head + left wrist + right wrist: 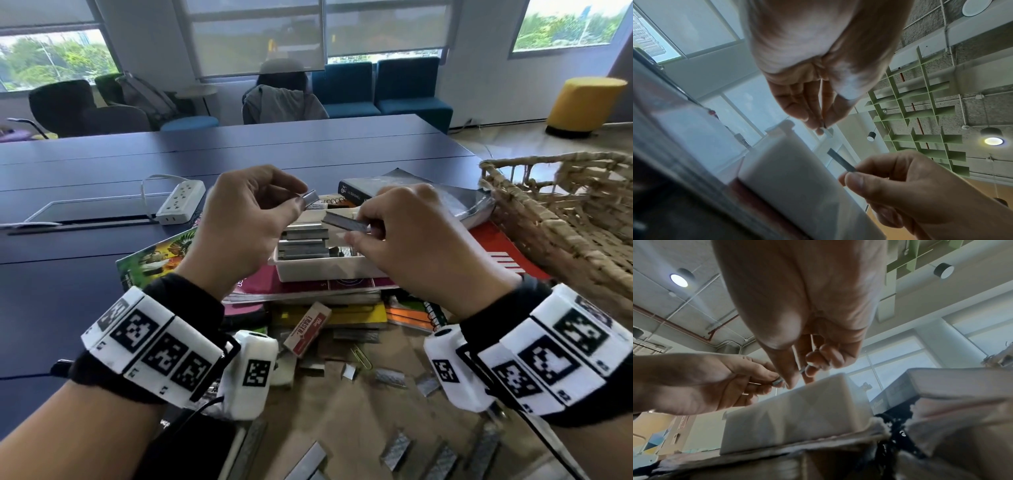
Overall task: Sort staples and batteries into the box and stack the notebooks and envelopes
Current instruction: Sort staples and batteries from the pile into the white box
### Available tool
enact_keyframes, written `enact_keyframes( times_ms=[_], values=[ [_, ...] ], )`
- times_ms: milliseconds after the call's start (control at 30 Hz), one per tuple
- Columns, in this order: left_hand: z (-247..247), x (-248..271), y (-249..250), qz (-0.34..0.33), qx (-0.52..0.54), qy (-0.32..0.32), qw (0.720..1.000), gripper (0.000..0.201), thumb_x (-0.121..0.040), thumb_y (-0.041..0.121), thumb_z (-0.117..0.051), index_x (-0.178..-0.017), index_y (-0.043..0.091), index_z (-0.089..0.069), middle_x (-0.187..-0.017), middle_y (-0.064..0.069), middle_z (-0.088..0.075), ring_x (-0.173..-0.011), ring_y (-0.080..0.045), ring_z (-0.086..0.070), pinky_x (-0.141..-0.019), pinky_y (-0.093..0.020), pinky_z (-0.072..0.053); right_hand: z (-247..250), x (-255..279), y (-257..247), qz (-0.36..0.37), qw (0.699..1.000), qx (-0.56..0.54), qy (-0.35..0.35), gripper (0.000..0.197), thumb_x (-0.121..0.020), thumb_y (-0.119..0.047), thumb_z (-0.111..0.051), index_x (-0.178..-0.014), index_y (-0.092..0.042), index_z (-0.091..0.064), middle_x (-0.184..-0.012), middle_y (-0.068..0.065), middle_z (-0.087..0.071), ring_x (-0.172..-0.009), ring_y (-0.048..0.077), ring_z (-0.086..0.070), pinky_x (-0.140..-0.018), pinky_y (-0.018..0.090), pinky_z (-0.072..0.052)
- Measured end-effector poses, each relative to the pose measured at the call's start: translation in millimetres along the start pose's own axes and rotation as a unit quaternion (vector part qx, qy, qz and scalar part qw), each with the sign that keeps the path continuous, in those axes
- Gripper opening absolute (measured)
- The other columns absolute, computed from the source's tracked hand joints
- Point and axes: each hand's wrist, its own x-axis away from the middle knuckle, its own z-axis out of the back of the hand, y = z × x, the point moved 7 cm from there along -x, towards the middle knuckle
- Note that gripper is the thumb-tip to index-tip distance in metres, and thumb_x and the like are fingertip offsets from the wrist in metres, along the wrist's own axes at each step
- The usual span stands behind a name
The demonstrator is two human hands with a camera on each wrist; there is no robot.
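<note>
Staple sorting: the left hand (239, 219) pinches a short silver staple strip (311, 198), the right hand (404, 233) a longer grey one (346, 222) (both grips tight). Next, lower them flat into the white plastic box (325, 267).

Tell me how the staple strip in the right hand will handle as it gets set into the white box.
The staple strip looks thin and stiff, but probably snaps apart easily: short broken pieces litter the table. Pinched by one end in the right hand, its smooth metal may slip.
</note>
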Motion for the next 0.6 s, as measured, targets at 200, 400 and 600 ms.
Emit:
enact_keyframes(
  times_ms=[200, 400, 600],
  values=[
    [-5, 1, -1, -0.01, -0.016, -0.003, 1.0, 0.009, -0.087, 0.017, -0.082, -0.094, 0.021, -0.078, -0.081, 0.004, -0.078, -0.079, -0.018, -0.075, -0.079, -0.043, -0.063, -13, -2, -14, 0.051, 0.997, -0.005, -0.052, 0.022, -0.093, -0.038, -0.073, -0.106, -0.021, -0.077, -0.089, -0.011, -0.054, -0.075, 0.008, -0.052, -0.065, 0.021, -0.035],
    [-10, 5, 0, -0.022, -0.029, -0.016, 0.999, 0.01, -0.087, 0.016, -0.081, -0.095, 0.021, -0.078, -0.08, 0.006, -0.077, -0.077, -0.013, -0.074, -0.078, -0.04, -0.063, -9, -2, -7, 0.024, 0.998, -0.042, -0.046, 0.028, -0.092, -0.035, -0.073, -0.119, -0.026, -0.07, -0.081, -0.017, -0.056, -0.075, 0.003, -0.055, -0.063, 0.012, -0.036],
    [-23, 10, 9, -0.053, -0.05, -0.097, 0.993, 0.012, -0.086, 0.016, -0.08, -0.094, 0.024, -0.078, -0.084, 0.008, -0.077, -0.077, -0.006, -0.072, -0.067, -0.021, -0.055, 10, -3, 6, 0.002, 0.999, -0.014, -0.042, 0.007, -0.09, -0.019, -0.07, -0.09, -0.026, -0.072, -0.08, -0.011, -0.065, -0.072, 0.003, -0.058, -0.063, 0.013, -0.046]
  ],
)
